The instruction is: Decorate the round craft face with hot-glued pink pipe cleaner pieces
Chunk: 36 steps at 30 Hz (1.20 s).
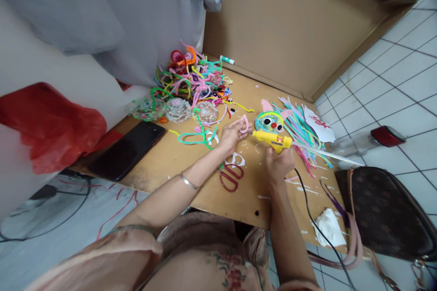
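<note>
My left hand [232,135] pinches a bent pink pipe cleaner [245,124] over the middle of the table. In my right hand [279,163] is a yellow hot glue gun [273,141], its nozzle pointing left, close to the pink piece. I cannot tell whether the nozzle touches it. A clear glue stick [327,153] juts from the gun's back. Just behind the gun lies a round face [269,122] of coiled pipe cleaners with pink ears, googly eyes and a red nose. Red-handled scissors [231,177] rest below my left hand.
Tangled pipe cleaners [191,77] heap at the back left, near a glue tube [227,60]. A black phone [128,150] lies left. Loose pipe cleaner strips [300,122], a brown bag [389,213], crumpled tissue [329,227] and the gun's black cord [309,204] are right.
</note>
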Available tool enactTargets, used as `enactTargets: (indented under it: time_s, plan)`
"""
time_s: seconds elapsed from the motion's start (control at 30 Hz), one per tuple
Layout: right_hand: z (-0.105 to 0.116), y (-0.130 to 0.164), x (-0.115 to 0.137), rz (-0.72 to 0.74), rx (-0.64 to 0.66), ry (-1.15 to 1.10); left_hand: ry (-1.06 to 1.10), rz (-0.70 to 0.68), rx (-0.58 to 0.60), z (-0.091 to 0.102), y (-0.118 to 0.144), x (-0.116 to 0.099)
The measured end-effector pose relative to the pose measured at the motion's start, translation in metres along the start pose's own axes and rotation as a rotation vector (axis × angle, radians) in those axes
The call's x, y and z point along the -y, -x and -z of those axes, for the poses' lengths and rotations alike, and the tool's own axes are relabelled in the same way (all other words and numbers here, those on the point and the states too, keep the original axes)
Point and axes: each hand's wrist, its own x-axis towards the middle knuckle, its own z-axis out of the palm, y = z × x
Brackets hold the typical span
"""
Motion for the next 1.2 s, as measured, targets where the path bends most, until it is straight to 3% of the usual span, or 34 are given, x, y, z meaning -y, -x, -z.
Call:
enactTargets:
  time_s: [0.4,0.87,1.07,1.2]
  plan:
    - [0.002,0.002,0.004,0.038,0.029,0.022,-0.009,0.034,-0.01,-0.002,-0.001,0.004]
    - [0.006,0.01,-0.016,-0.173,-0.087,-0.018,0.011,0.021,0.01,-0.001,0.001,0.003]
    - [0.01,0.011,0.007,-0.004,0.0,-0.044,-0.029,0.034,0.023,-0.006,0.005,0.009]
    - [0.013,0.011,0.012,0.028,0.022,0.01,-0.037,0.037,0.031,-0.006,0.005,0.009]
